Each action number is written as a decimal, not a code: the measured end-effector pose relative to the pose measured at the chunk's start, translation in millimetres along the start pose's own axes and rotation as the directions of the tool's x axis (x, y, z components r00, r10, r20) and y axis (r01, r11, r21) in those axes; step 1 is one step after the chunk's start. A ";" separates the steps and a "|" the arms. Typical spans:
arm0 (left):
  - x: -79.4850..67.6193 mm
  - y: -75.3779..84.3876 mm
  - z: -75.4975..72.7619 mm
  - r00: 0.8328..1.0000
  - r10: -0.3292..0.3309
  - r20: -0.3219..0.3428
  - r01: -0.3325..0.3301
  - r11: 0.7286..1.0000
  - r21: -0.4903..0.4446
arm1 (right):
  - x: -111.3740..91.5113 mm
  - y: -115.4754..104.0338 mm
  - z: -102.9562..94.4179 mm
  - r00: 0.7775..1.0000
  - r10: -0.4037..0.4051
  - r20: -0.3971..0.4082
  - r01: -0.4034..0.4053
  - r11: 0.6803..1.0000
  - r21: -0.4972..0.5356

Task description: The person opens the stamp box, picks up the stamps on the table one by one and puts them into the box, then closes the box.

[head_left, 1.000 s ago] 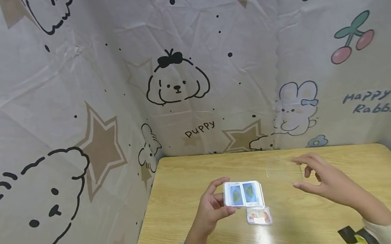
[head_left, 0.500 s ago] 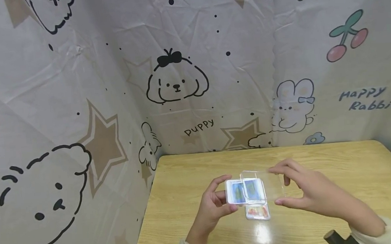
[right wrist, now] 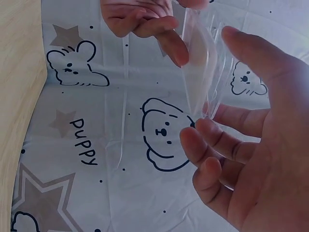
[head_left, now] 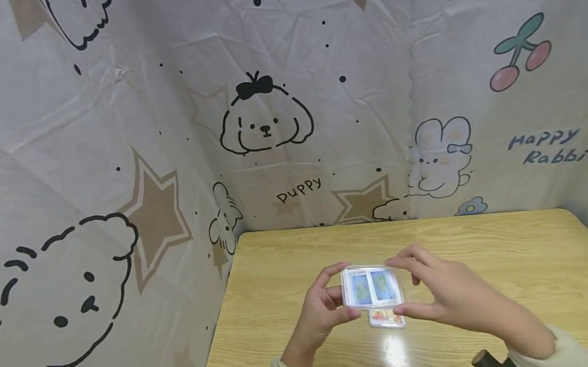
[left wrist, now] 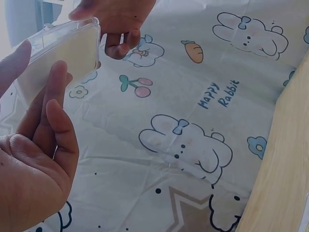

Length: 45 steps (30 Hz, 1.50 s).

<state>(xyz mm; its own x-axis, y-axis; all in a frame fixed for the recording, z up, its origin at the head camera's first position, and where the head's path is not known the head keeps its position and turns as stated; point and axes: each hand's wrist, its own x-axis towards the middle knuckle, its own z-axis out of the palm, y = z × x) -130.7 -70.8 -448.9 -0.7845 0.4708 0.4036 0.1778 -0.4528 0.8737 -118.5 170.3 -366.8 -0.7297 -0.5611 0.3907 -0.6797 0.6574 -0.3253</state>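
My left hand [head_left: 318, 314] holds a clear plastic case [head_left: 360, 291] by its left side, thumb on the near edge. Two blue card pictures with greenish shapes show through its top. Over the case lies a clear lid [right wrist: 221, 65], pinched at its right edges between the thumb and fingers of my right hand [head_left: 455, 293]. In the right wrist view lid and case stand close together; whether the lid is fully seated I cannot tell. The left wrist view shows the pale underside of the case [left wrist: 72, 55], with left fingers beneath it.
On the wooden table [head_left: 278, 248], just below the held case, lies a smaller clear case [head_left: 386, 318] with reddish pictures, partly hidden. A printed cloth [head_left: 273, 47] hangs behind the table and on the left. Light glares on the near tabletop.
My right hand has moved left, bringing the clear lid from right of the case to over it. The left hand keeps its grip on the case, nearly still.
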 end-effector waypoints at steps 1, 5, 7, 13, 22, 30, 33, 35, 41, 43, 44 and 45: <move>0.0 -0.3 0.0 1.000 -0.001 0.001 0.001 1.000 -0.001 | 0.3 -0.6 0.6 1.000 0.011 0.010 -0.011 1.000 -0.001; -0.1 -1.4 0.2 1.000 -0.002 0.011 0.002 1.000 -0.018 | 1.6 -2.8 2.3 0.998 0.049 0.041 -0.049 0.999 -0.002; -0.5 -1.5 0.3 1.000 -0.001 0.015 0.002 1.000 -0.019 | 1.7 -3.7 2.8 0.997 0.058 0.046 -0.058 0.998 0.002; -1.3 -0.9 1.6 1.000 -0.017 0.010 0.017 1.000 -0.014 | 1.7 -3.6 5.0 0.997 0.046 0.067 -0.054 0.992 0.114; -2.3 -0.9 4.6 1.000 -0.024 0.011 0.025 0.998 -0.050 | 0.3 -1.4 8.0 0.978 0.033 0.207 -0.113 0.916 0.385; -3.4 -0.4 5.0 0.994 -0.102 -0.045 0.100 0.994 -0.051 | -1.7 0.6 9.9 0.977 0.045 0.208 -0.125 0.910 0.394; -3.3 -0.2 4.2 0.996 -0.081 -0.030 0.079 0.995 -0.058 | -0.9 1.6 11.1 0.981 0.038 0.193 -0.110 0.919 0.379; -3.6 0.1 4.0 0.997 -0.079 -0.025 0.077 0.995 -0.065 | -0.7 1.8 11.6 0.981 0.035 0.193 -0.108 0.917 0.383; -6.8 -0.5 4.2 0.995 -0.098 -0.023 0.097 0.993 -0.065 | -3.9 0.7 11.2 0.970 0.039 0.240 -0.145 0.884 0.444; -6.1 -1.3 4.3 0.995 -0.099 -0.027 0.097 0.994 -0.059 | -4.4 1.0 10.7 0.969 0.044 0.243 -0.152 0.883 0.445; -5.4 -1.4 4.3 0.995 -0.095 -0.028 0.093 0.994 -0.053 | -4.1 1.3 10.4 0.969 0.046 0.243 -0.153 0.882 0.445; -4.7 -1.6 4.0 0.996 -0.089 -0.029 0.088 0.995 -0.047 | -3.6 1.5 10.1 0.969 0.048 0.241 -0.154 0.882 0.444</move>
<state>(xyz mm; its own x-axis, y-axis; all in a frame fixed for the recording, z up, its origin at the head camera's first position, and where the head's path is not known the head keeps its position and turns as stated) -124.9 -69.2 -451.1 -0.8144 0.4868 0.3159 0.0800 -0.4449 0.8920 -117.7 168.2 -377.4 -0.7577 -0.6338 0.1554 -0.5204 0.4432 -0.7299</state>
